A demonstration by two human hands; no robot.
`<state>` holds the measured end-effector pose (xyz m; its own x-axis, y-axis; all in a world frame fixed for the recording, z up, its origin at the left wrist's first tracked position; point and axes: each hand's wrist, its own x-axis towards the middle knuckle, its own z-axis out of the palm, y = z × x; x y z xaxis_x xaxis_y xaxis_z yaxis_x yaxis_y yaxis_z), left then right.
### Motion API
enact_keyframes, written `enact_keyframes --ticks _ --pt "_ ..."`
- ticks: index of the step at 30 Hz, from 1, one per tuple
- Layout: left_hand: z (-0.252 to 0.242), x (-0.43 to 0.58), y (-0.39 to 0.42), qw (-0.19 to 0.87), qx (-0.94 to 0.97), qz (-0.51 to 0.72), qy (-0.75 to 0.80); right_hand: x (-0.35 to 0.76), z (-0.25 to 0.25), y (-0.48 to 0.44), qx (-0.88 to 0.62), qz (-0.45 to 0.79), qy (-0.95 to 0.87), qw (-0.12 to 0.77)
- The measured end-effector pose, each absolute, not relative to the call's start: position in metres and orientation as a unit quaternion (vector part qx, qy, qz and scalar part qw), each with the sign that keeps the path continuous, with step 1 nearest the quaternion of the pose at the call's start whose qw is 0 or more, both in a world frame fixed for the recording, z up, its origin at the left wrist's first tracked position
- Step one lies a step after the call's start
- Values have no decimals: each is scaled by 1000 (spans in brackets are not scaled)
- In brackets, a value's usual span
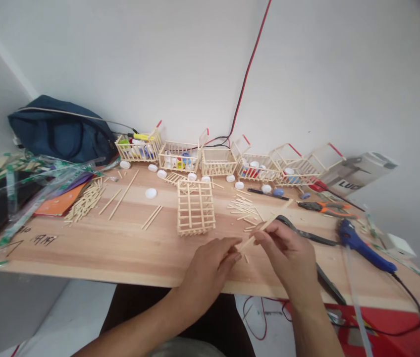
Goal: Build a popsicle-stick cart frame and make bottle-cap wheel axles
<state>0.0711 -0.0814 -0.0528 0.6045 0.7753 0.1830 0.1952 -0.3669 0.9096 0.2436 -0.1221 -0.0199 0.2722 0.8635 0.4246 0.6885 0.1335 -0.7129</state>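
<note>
A thin wooden stick [277, 218] slants up to the right between my two hands, above the front of the table. My left hand [208, 265] is closed in a pinch near its lower end, and my right hand [288, 250] pinches it further up. Left of them lies a small lattice basket [195, 208] built of sticks, with its grid facing up. Short stick pieces [242, 206] are scattered just beyond my hands. A tool with long dark handles [328, 283] lies partly hidden beneath my right hand and wrist.
Stick-built toy carts, one of them here [219, 161], line the wall, several filled with bottle caps. At right are a blue glue gun [368, 250] with a cord and orange-handled pliers [329, 208]. At left are a stick pile [85, 201] and a blue bag [61, 131].
</note>
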Motion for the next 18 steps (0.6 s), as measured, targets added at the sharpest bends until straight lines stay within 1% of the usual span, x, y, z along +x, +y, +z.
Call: enact_keyframes --ticks 3,5,7,9,14,18 --pt "-52 69 -82 556 717 280 315 239 -34 -114 -661 200 -529 493" --pt "-55 69 -80 637 653 271 308 237 -44 -106 -654 264 -486 516" --pt "-60 71 -76 719 577 253 293 237 -52 -98 -648 299 -452 535" --pt "-65 73 -73 776 515 233 279 238 -59 -94 -646 309 -435 545" --pt "-69 69 -64 849 411 216 251 244 -70 -94 -643 330 -414 553" --pt "-68 66 -60 864 399 195 237 246 -75 -93 -637 340 -407 559"
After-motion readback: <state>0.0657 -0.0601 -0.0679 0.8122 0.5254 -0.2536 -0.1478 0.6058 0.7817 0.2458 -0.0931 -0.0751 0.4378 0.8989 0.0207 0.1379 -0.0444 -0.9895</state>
